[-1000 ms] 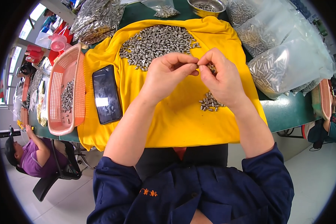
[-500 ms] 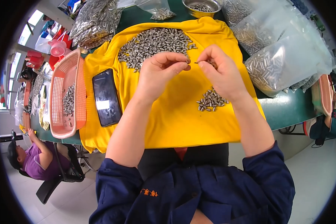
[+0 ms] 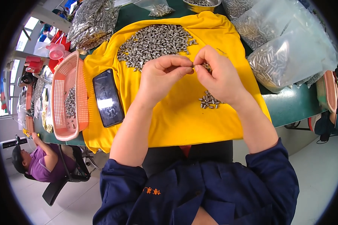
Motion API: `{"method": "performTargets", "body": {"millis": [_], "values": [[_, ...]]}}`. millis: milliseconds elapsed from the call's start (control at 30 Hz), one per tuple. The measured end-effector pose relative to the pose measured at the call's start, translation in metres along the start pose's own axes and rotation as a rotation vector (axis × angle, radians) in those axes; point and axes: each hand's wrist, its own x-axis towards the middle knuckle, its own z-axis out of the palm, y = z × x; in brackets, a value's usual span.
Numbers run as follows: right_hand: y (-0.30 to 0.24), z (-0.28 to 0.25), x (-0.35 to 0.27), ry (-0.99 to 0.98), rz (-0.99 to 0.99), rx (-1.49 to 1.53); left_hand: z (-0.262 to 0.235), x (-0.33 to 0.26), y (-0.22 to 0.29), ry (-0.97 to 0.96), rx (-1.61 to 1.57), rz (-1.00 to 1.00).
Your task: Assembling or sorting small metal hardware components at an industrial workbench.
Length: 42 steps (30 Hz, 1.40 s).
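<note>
My left hand and my right hand meet over a yellow cloth, fingertips almost touching. Thumb and forefinger of the left are pinched on a small metal part, mostly hidden by the fingers. The right pinches a tiny dark piece against it, while a few more small metal parts show inside its curled fingers. Beyond the left hand spreads a large heap of short silvery cylindrical metal parts. A smaller pile of such parts lies just below the right hand.
A black phone rests at the cloth's left, beside a pink plastic basket holding some parts. Clear bags of metal parts stand at right; more bags and a metal bowl sit behind. A person in purple sits at left.
My hands have come together, so the pieces in their fingertips now meet. The whole view has shifted slightly, and the right hand now covers part of the small pile.
</note>
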Motion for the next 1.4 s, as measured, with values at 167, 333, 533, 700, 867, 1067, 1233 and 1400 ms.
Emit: {"method": "performTargets", "body": {"millis": [167,333,533,700,867,1067,1233,1400], "values": [[0.005,0.007,0.001,0.056,-0.018,-0.007,0.001,0.000,-0.004,0.022,0.001,0.028],[0.007,0.000,0.003,0.062,-0.079,-0.034,0.010,0.001,0.014,0.013,0.287,-0.028],[0.007,-0.007,0.002,0.046,-0.071,-0.041,0.013,0.014,0.049,-0.218,0.965,0.184],[0.002,-0.030,0.006,0.343,-0.074,-0.063,-0.037,0.039,0.059,-0.222,1.010,-0.285],[0.011,-0.016,0.005,0.300,-0.272,-0.181,-0.020,0.115,0.033,-0.258,0.911,0.045],[0.019,-0.013,0.008,0.361,-0.325,-0.249,-0.014,0.189,0.047,-0.278,0.538,0.368],[0.021,-0.014,0.009,0.384,-0.270,-0.205,-0.036,0.157,0.047,0.002,1.066,0.235],[0.017,-0.014,0.008,0.405,-0.219,-0.075,-0.046,0.079,0.026,-0.133,1.242,-0.052]]}}
